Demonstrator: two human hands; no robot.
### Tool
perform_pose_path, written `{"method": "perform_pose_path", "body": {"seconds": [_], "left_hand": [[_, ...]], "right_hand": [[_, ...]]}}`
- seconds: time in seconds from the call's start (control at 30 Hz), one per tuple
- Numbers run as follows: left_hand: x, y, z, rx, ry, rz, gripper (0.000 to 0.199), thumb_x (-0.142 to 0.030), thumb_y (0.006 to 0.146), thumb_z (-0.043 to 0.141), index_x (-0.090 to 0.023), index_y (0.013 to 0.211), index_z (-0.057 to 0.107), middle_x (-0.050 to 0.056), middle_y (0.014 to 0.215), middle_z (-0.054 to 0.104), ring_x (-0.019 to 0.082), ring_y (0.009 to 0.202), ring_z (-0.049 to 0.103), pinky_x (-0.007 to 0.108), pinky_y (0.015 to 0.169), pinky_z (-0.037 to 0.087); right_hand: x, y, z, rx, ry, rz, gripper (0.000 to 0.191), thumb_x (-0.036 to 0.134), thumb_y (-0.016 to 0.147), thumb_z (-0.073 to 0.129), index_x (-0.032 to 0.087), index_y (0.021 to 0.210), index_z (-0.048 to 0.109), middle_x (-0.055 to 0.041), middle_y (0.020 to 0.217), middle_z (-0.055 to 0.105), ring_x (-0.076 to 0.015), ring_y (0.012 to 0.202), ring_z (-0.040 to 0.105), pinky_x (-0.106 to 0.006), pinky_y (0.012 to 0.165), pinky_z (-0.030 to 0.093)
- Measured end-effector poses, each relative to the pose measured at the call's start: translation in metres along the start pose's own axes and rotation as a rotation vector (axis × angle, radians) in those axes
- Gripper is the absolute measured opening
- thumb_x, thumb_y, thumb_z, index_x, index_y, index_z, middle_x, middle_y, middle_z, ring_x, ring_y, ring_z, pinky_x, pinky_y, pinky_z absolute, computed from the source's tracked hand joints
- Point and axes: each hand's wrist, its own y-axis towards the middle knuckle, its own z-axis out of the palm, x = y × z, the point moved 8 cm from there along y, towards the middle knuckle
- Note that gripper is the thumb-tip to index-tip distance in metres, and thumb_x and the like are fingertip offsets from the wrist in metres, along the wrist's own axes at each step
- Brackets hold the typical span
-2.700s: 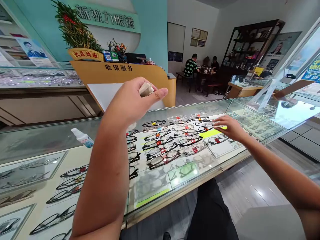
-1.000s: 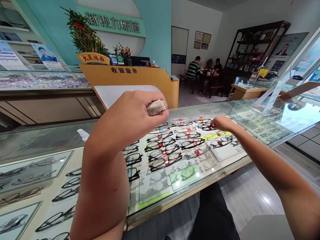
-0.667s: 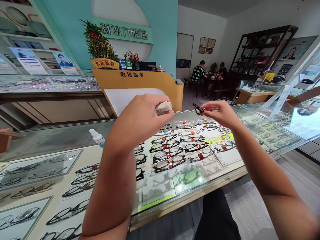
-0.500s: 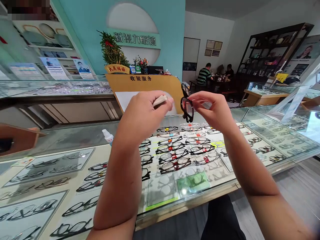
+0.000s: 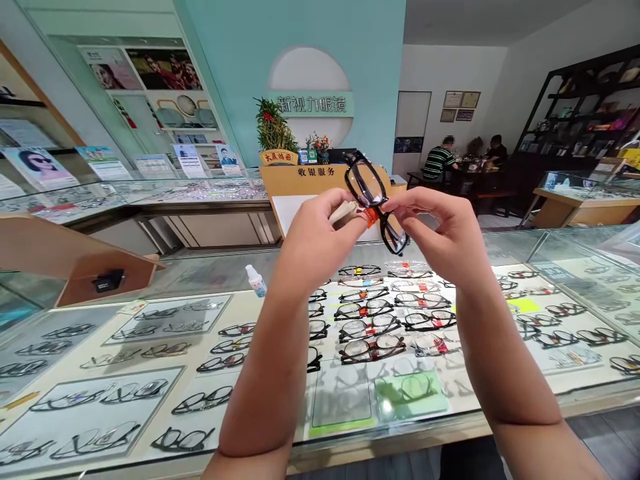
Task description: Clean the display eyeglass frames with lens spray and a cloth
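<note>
Black-framed eyeglasses are held up over the counter, tilted, one lens above the other. An orange-red tag is at their bridge. My right hand is closed on the frame, pinching it from the right side. My left hand is closed around a pale folded cloth, and its fingertips meet the glasses near the tag. Exactly how those fingertips touch the frame is hidden. Beneath both hands, rows of eyeglasses with coloured tags lie in the glass display counter.
A small white spray bottle stands on the counter left of my left forearm. A green packet lies near the front edge. Behind is a wooden cashier desk with a plant. Two people sit at a table in the back right.
The glasses have turned to show their lenses and come against my left hand's fingers, where before they were apart. The camera view has swung left.
</note>
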Motion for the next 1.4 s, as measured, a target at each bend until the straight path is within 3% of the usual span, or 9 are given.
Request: {"method": "perform_pose_path", "body": {"seconds": [0.17, 0.37, 0.53, 0.77, 1.03, 1.23, 1.4], "left_hand": [[0.007, 0.007, 0.014, -0.02, -0.105, 0.036, 0.019, -0.033, 0.091, 0.074, -0.019, 0.104, 0.073, 0.006, 0.1, 0.078, 0.022, 0.093, 0.071, 0.033, 0.086, 0.058], [0.01, 0.012, 0.02, -0.039, -0.091, 0.076, 0.019, -0.035, 0.092, 0.074, -0.02, 0.104, 0.075, 0.004, 0.096, 0.077, 0.019, 0.086, 0.068, 0.031, 0.079, 0.056], [0.005, 0.009, 0.025, 0.011, -0.049, 0.111, 0.017, -0.034, 0.094, 0.072, -0.022, 0.106, 0.076, 0.004, 0.098, 0.078, 0.021, 0.088, 0.068, 0.032, 0.079, 0.053], [-0.005, 0.006, 0.024, 0.037, 0.002, 0.195, 0.022, -0.044, 0.097, 0.071, -0.022, 0.095, 0.07, 0.003, 0.09, 0.071, 0.02, 0.084, 0.06, 0.031, 0.077, 0.048], [0.003, 0.01, 0.012, -0.048, 0.044, 0.149, 0.011, -0.035, 0.096, 0.068, -0.025, 0.098, 0.072, 0.003, 0.089, 0.072, 0.02, 0.082, 0.06, 0.032, 0.075, 0.046], [0.004, 0.009, 0.006, -0.092, 0.168, 0.115, 0.012, -0.029, 0.097, 0.062, -0.025, 0.098, 0.074, 0.003, 0.088, 0.073, 0.02, 0.08, 0.06, 0.032, 0.071, 0.043], [0.011, 0.01, 0.003, -0.099, 0.338, 0.087, 0.02, -0.026, 0.098, 0.055, -0.027, 0.102, 0.075, 0.004, 0.085, 0.072, 0.023, 0.078, 0.058, 0.033, 0.07, 0.038]], "right_hand": [[-0.002, 0.0, 0.0, 0.019, 0.097, 0.018, 0.022, 0.018, 0.097, 0.065, 0.028, 0.1, 0.084, -0.0025, 0.096, 0.077, -0.0229, 0.096, 0.071, -0.041, 0.087, 0.056], [-0.014, 0.006, -0.005, -0.046, 0.154, 0.059, 0.004, 0.03, 0.093, 0.076, 0.026, 0.093, 0.077, -0.0026, 0.101, 0.077, -0.0214, 0.098, 0.071, -0.041, 0.094, 0.057], [-0.037, 0.008, 0.001, 0.09, 0.292, 0.207, 0.022, 0.043, 0.095, 0.079, 0.023, 0.088, 0.073, -0.002, 0.093, 0.073, -0.018, 0.089, 0.065, -0.035, 0.087, 0.053], [-0.043, 0.008, 0.006, 0.19, 0.413, 0.28, 0.034, 0.054, 0.089, 0.085, 0.021, 0.086, 0.076, -0.0014, 0.086, 0.07, -0.0154, 0.08, 0.056, -0.032, 0.079, 0.048], [-0.048, 0.009, -0.001, 0.106, 0.466, 0.316, 0.029, 0.048, 0.087, 0.086, 0.022, 0.084, 0.074, -0.0019, 0.091, 0.069, -0.0151, 0.084, 0.058, -0.031, 0.079, 0.05], [-0.049, 0.01, -0.002, 0.052, 0.524, 0.314, 0.034, 0.045, 0.078, 0.094, 0.023, 0.089, 0.071, 0.0, 0.093, 0.068, -0.0141, 0.086, 0.063, -0.03, 0.082, 0.056], [-0.053, 0.01, -0.01, 0.006, 0.511, 0.334, 0.029, 0.047, 0.084, 0.089, 0.026, 0.101, 0.078, -0.0016, 0.093, 0.075, -0.016, 0.082, 0.07, -0.031, 0.074, 0.06]]}}
